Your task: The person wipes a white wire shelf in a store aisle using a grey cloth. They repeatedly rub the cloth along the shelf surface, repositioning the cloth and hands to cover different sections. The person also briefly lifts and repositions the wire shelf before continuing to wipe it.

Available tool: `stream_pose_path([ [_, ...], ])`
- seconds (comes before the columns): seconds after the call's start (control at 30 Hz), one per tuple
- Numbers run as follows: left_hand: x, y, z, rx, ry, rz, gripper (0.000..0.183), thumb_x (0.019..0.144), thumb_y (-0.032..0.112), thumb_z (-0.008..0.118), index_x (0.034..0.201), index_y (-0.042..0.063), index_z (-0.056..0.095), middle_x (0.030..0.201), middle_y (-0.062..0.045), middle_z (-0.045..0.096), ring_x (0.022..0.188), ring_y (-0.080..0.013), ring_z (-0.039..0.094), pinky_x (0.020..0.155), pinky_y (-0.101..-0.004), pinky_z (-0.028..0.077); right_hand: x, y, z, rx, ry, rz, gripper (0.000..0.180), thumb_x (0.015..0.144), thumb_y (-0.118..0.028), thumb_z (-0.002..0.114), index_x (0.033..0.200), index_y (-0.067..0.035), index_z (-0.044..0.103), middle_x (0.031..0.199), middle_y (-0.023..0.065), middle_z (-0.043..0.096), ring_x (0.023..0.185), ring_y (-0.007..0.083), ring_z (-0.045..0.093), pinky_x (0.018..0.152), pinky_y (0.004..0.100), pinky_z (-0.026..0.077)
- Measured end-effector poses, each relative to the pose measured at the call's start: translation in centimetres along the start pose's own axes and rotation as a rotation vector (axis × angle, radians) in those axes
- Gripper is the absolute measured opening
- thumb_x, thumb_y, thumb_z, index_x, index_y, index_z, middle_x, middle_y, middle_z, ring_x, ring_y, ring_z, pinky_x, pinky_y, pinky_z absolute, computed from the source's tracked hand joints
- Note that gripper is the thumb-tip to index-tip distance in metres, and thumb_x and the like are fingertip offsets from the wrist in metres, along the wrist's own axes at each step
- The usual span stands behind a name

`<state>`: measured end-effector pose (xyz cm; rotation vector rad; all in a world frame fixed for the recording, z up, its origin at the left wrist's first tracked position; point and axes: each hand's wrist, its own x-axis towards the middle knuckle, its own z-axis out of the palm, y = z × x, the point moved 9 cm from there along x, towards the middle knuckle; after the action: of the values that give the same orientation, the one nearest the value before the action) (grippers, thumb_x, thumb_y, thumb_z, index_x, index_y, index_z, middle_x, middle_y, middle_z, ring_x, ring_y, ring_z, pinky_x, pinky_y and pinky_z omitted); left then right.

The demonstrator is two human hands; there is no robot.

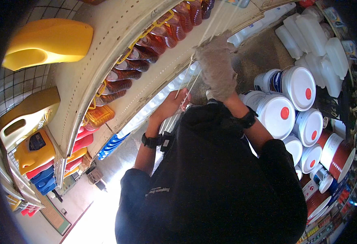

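Observation:
Pale cords [203, 35] run from the top of the view down past both hands towards my waist. My left hand [176, 103] is curled round the cords, its fingertips close together. Higher and to the right, my right hand [218, 68] is covered by a fuzzy grey-brown cloth or mitt [216, 58], so its fingers are hidden. The cords pass against the left edge of this cloth. I wear a dark wristband or watch on each wrist and a black shirt [215, 183].
Metal shelves [105, 36] at the left hold yellow jugs [53, 39] and a row of bottles of reddish liquid [154, 42]. On the right stand stacked white lidded pails [276, 117], with translucent plastic jugs [311, 33] beyond and red-brown pails [338, 155] nearer.

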<state>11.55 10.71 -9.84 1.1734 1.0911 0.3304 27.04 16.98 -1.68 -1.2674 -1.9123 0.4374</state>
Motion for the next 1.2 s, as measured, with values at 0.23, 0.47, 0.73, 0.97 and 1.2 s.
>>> stream_pose_path([
  [0.23,-0.9,0.2,0.3,-0.096,-0.022,0.000,0.056,0.104,0.044,0.028,0.085,0.000,0.056,0.067,-0.008,0.057,0.061,-0.0174,0.059,0.063,-0.0300,0.050,0.4,0.6,3.4,0.062,-0.091,-0.031,0.043,0.088,-0.015,0.056,0.129,-0.004,0.048,0.121,0.0129,0.054,0.114,0.0267,0.050,0.097,0.0374,0.041],
  [0.47,-1.7,-1.0,-0.2,-0.191,-0.011,-0.030,0.055,0.102,0.046,0.032,0.086,0.001,0.060,0.065,-0.007,0.058,0.059,-0.0155,0.059,0.062,-0.0282,0.050,0.1,2.1,2.8,0.109,-0.152,-0.047,0.045,0.088,-0.015,0.056,0.131,-0.005,0.047,0.124,0.0127,0.053,0.116,0.0267,0.049,0.098,0.0374,0.040],
  [0.73,-1.7,-1.7,-0.4,-0.084,0.055,0.017,0.055,0.103,0.044,0.032,0.095,0.000,0.063,0.074,-0.006,0.061,0.071,-0.0145,0.060,0.070,-0.0281,0.049,-1.7,3.7,0.9,0.128,-0.198,-0.034,0.048,0.088,-0.015,0.057,0.133,-0.005,0.045,0.126,0.0125,0.052,0.118,0.0267,0.048,0.100,0.0373,0.040],
  [0.97,-0.7,-0.3,0.2,0.029,0.085,0.075,0.050,0.105,0.040,0.029,0.096,0.000,0.059,0.075,-0.005,0.057,0.073,-0.0155,0.054,0.075,-0.0308,0.047,-4.0,6.0,-0.6,0.147,-0.232,-0.034,0.050,0.088,-0.015,0.057,0.135,-0.005,0.044,0.129,0.0123,0.052,0.120,0.0267,0.047,0.101,0.0373,0.039],
  [1.2,0.2,1.0,1.4,0.124,0.085,0.072,0.049,0.105,0.039,0.026,0.097,0.001,0.056,0.075,-0.005,0.055,0.073,-0.0159,0.054,0.076,-0.0307,0.046,-3.2,6.3,2.5,0.217,-0.279,-0.129,0.051,0.088,-0.016,0.057,0.136,-0.005,0.044,0.130,0.0122,0.051,0.122,0.0269,0.047,0.102,0.0377,0.038],
])
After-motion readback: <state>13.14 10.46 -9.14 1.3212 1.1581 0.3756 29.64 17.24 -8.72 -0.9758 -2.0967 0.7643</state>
